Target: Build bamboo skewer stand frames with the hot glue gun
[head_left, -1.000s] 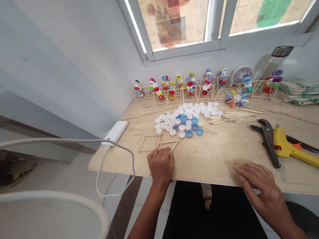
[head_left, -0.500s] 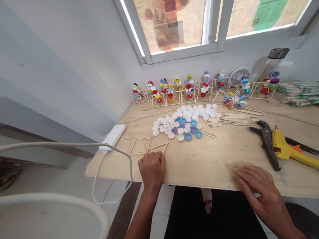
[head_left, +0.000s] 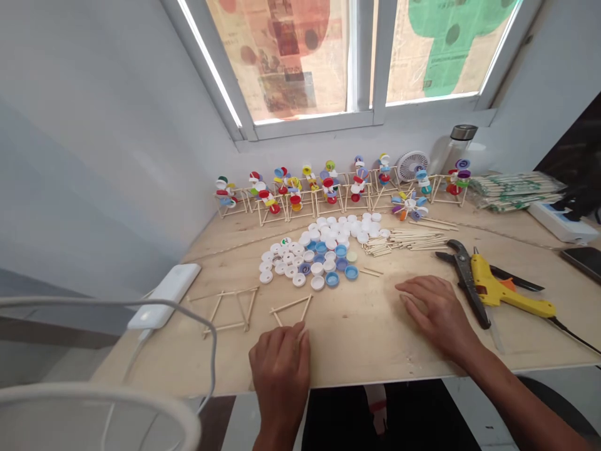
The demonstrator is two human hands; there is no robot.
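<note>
Triangle of thin wooden sticks (head_left: 292,303) lies on the smooth, pale wooden tabletop (head_left: 357,344), just beyond my left hand (head_left: 279,369); it now sits apart from the boxy stick frame (head_left: 228,326), which it met a moment ago. My left fingers are bunched together over its near corner; I cannot tell whether they pinch it. My right hand (head_left: 434,313) has moved farther in from the table edge, empty, fingers slightly apart, near the black pliers (head_left: 469,288); round, shallow plastic caps (head_left: 317,283), white and blue, spread beyond the triangle.
</note>
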